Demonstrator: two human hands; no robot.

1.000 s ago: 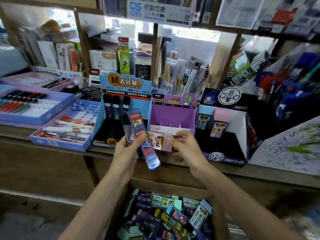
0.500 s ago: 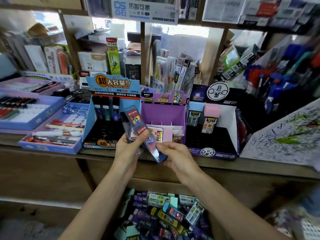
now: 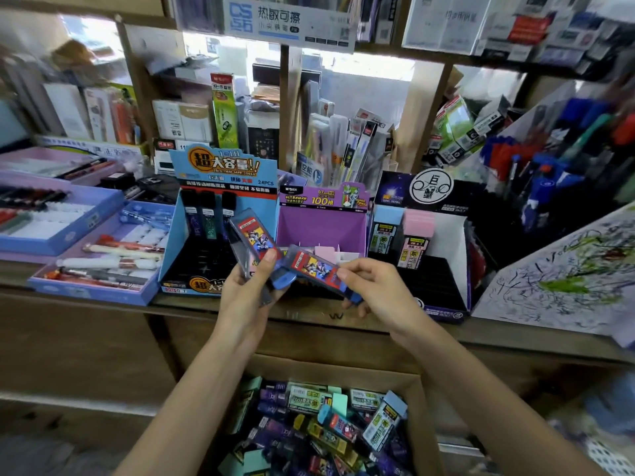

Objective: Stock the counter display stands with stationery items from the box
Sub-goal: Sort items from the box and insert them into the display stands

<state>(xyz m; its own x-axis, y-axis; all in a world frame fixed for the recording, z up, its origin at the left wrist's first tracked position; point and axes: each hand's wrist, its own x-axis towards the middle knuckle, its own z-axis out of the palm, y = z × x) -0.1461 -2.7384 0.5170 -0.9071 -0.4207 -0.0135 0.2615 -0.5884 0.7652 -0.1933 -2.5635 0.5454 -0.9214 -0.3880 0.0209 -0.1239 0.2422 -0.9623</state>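
Most of the stocking is left, by my judgement: the box (image 3: 336, 367) below the counter (image 3: 309, 312) front edge is heaped with cases. The purple stand (image 3: 321, 226) mid-counter shows one pink pack, the blue stand (image 3: 223, 166) three dark tubes, the black stand (image 3: 443, 269) two. The left grip (image 3: 244, 297) clasps at least two flat lead cases (image 3: 252, 238), red-labelled and blue-capped. The right grip (image 3: 374, 293) pinches a matching case (image 3: 318, 267) above the front edge, before the purple stand.

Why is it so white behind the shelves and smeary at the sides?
Head view: daylight behind the shelves is blown out to white; the blue pens at the right edge and the boxes at far left are blurred; the left hand, right hand and the cases they hold look sharper.
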